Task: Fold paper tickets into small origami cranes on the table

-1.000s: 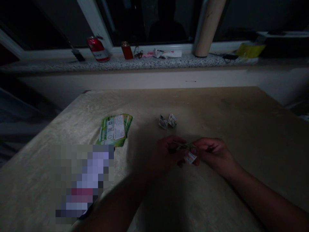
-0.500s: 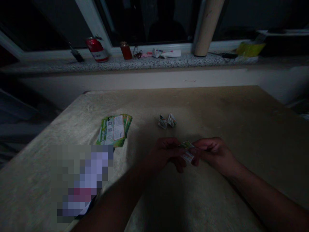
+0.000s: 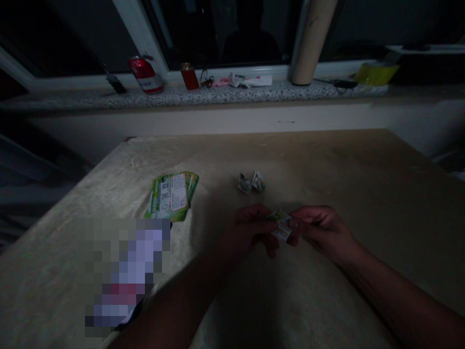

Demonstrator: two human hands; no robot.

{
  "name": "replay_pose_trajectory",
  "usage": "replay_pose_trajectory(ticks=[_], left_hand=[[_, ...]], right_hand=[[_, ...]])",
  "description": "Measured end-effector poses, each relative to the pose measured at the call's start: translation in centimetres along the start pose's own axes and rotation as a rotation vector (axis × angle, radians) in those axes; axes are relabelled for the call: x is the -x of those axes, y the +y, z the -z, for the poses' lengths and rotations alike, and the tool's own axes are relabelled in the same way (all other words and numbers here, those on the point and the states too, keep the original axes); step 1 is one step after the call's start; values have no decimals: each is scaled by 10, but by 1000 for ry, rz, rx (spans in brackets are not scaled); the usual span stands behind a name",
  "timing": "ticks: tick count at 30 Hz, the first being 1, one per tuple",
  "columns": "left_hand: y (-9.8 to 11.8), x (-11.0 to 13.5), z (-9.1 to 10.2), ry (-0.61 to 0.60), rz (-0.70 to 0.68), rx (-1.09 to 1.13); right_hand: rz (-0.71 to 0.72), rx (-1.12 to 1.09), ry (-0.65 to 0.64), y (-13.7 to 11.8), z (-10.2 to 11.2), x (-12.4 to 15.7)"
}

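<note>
Paper (image 3: 282, 226), printed and creased, is pinched by left hand (image 3: 250, 227) and right hand (image 3: 325, 230) in front of two folded shapes (image 3: 258, 182).

On the far sill (image 3: 218, 95), at the left, stands a red can (image 3: 146, 75); to the right of it is a smaller red bottle (image 3: 189, 76). Farther right, a brown tube (image 3: 313, 46) stands by the window (image 3: 199, 34), then comes a yellow thing (image 3: 378, 74). On the table (image 3: 363, 167), near left, lies a pixelated object (image 3: 136, 264).
</note>
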State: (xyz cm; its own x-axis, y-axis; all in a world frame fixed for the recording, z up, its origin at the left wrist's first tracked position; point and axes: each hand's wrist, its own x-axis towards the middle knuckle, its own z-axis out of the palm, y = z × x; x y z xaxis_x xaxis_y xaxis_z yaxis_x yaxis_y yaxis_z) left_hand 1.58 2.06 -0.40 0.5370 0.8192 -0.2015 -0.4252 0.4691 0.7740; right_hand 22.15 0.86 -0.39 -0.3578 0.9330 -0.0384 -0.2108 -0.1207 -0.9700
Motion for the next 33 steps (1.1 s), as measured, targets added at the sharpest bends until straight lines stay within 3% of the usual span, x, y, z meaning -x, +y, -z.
replay_pose_trajectory(ticks=[4,7,13,16,18,25,33], left_hand=[[0,0,1,-4,21,-65],[5,0,5,-3,52,-284],[16,3,7,172,-52,-1320],[16,4,4,205,-63,-1620],[14,3,3,216,-92,-1702],[7,6,3,30,-257,-1913],[13,10,8,-17,-298,-1867]], right_hand=[[-17,8,6,-2,1,-1],[-59,101,18,-3,5,-3],[-32,752,-4,-2,3,-2],[-1,1053,0,0,-2,-1],[-11,1152,45,0,-5,-1],[-5,1210,35,-1,-6,-1],[25,1170,46,-1,3,0]])
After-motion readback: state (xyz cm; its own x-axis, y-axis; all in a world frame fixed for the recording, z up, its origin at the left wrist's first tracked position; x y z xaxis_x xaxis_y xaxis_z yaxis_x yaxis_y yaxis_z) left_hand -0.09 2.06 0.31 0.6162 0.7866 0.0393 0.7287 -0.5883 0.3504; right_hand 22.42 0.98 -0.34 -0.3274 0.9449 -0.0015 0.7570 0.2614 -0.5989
